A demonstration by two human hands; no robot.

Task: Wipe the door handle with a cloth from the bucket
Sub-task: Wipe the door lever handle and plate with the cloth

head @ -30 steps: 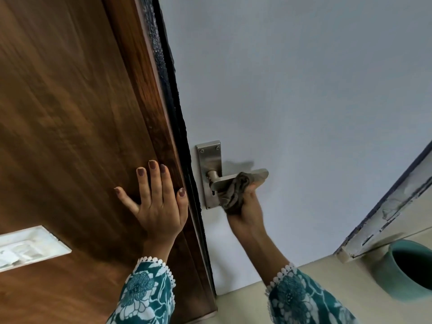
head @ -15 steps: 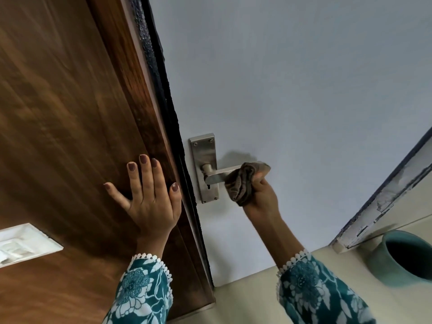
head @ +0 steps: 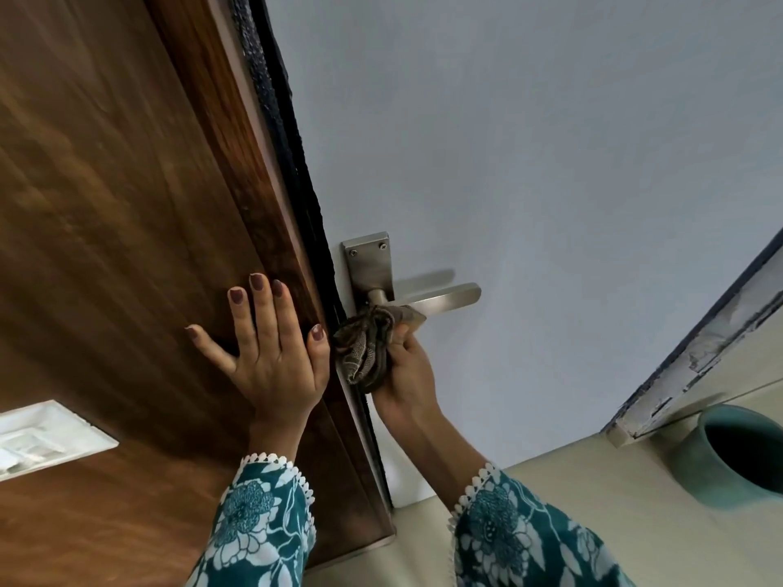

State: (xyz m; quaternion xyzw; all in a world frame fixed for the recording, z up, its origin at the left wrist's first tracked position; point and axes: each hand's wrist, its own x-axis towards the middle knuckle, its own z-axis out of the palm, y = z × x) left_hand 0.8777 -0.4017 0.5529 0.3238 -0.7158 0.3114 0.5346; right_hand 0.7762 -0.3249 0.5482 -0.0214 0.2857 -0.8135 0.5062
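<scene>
A crumpled brown cloth [head: 367, 349] is held bunched in the right grip [head: 404, 374] and pressed against the inner end of the metal door handle [head: 428, 300], just above the grip, beside its backplate [head: 368, 264]. The left grip [head: 271, 353] is laid flat, fingers spread (holding nothing), on the brown door [head: 127, 205]. A teal bucket [head: 737, 455] is seen well to the right.

Door handle [head: 440, 299]: brushed metal with a satin sheen, on a matching metal backplate [head: 367, 264] with two screws. Cloth [head: 365, 348]: soft, crumpled woven fabric, brownish and patterned. Door [head: 529, 163]: smooth, matt pale paint. Left panel [head: 106, 205]: dark wood, grained, semi-gloss. Frame [head: 695, 366] at right: chipped, peeling paint. Bucket [head: 720, 472]: smooth teal surface, apparently plastic. Sleeves [head: 262, 527]: printed fabric with lace trim.
</scene>
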